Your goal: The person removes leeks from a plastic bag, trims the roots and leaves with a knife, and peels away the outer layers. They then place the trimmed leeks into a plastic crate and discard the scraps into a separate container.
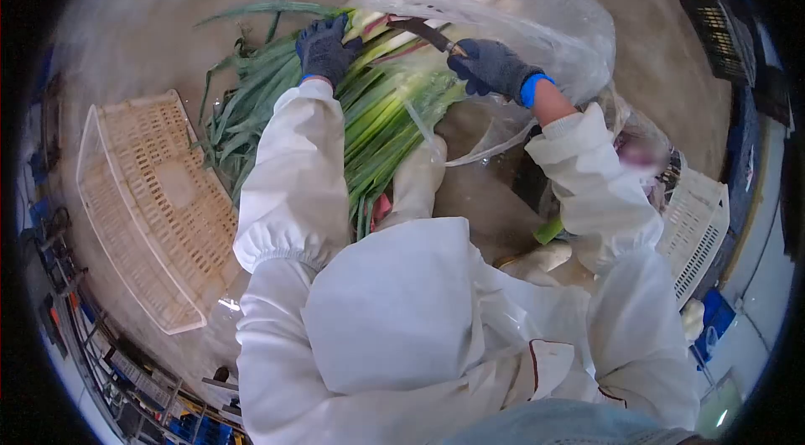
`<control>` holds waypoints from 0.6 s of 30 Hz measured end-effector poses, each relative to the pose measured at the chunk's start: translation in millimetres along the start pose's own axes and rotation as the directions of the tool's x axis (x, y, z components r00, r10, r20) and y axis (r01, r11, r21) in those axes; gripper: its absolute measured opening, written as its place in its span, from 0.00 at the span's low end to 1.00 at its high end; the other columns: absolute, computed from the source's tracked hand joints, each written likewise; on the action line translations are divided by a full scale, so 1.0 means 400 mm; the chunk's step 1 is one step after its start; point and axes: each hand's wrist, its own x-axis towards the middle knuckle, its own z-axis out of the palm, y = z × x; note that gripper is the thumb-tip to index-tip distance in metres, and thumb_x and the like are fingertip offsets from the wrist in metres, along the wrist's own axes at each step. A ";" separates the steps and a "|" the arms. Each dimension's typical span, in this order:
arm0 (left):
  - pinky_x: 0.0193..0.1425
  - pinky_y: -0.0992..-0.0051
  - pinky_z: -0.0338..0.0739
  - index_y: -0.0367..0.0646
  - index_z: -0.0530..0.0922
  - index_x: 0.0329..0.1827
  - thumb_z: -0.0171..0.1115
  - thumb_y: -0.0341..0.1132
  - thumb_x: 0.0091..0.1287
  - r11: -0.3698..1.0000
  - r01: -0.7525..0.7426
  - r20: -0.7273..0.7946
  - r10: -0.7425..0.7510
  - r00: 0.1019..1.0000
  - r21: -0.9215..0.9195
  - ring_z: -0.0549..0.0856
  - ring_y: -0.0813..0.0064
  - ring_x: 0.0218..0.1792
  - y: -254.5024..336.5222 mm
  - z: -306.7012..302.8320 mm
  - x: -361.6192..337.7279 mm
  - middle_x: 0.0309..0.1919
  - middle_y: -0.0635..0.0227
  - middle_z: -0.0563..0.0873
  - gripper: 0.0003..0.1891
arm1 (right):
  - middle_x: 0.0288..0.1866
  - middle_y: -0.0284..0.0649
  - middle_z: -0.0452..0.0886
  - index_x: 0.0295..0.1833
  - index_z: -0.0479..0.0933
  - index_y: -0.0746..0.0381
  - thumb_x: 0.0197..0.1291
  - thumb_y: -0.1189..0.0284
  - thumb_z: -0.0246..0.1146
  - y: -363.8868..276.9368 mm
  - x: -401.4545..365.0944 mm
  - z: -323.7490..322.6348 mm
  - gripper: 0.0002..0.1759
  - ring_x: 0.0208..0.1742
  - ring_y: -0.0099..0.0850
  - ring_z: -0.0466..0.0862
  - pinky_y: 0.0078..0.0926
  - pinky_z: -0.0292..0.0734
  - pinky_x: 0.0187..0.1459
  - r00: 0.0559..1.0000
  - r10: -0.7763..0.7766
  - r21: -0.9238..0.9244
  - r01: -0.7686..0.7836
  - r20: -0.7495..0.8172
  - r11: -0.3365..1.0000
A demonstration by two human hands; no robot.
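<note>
A large bundle of leeks lies in front of me, green leaves fanning left and down, white ends inside a clear plastic bag at the upper right. My left hand, in a dark grey glove, is closed over the stalks near the top of the bundle. In my right hand, also gloved, is a knife; its handle sits in my fist. The blade points left across the stalks, close to the bag's opening.
A cream plastic crate lies at the left. To the right are a white crate and a bag with purple contents. A black crate stands at the upper right. My boot is beside the leaves on the wet floor.
</note>
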 end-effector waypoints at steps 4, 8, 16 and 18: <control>0.64 0.52 0.67 0.57 0.76 0.66 0.58 0.59 0.63 0.999 0.012 0.134 -0.005 0.991 -0.051 0.78 0.52 0.59 -0.051 0.023 0.041 0.57 0.57 0.82 0.30 | 0.22 0.43 0.83 0.38 0.80 0.64 0.65 0.57 0.54 0.016 0.052 0.011 0.20 0.23 0.32 0.85 0.34 0.80 0.31 0.997 0.076 0.087 -0.074 -0.027 0.994; 0.63 0.55 0.69 0.57 0.78 0.64 0.59 0.60 0.63 0.991 -0.038 0.149 0.056 0.987 -0.126 0.79 0.52 0.57 -0.078 0.040 0.060 0.55 0.57 0.83 0.29 | 0.22 0.44 0.84 0.33 0.81 0.64 0.65 0.57 0.53 0.024 0.122 0.027 0.22 0.23 0.32 0.86 0.35 0.81 0.31 0.988 0.141 0.069 -0.137 -0.063 0.988; 0.59 0.59 0.73 0.56 0.80 0.62 0.61 0.60 0.62 0.977 -0.024 0.117 0.050 0.992 -0.212 0.82 0.52 0.52 -0.100 0.058 0.057 0.48 0.57 0.86 0.29 | 0.22 0.38 0.80 0.37 0.81 0.63 0.66 0.59 0.58 0.007 0.063 0.045 0.17 0.19 0.29 0.79 0.31 0.77 0.23 0.788 -0.005 -0.171 0.140 0.616 0.975; 0.59 0.59 0.73 0.56 0.80 0.62 0.61 0.59 0.62 0.982 -0.011 0.166 0.044 0.985 -0.189 0.83 0.52 0.51 -0.094 0.044 0.064 0.46 0.56 0.87 0.28 | 0.23 0.36 0.80 0.40 0.82 0.61 0.66 0.58 0.59 -0.006 -0.070 0.077 0.16 0.20 0.27 0.79 0.30 0.76 0.25 0.745 0.017 -0.067 0.037 0.667 0.997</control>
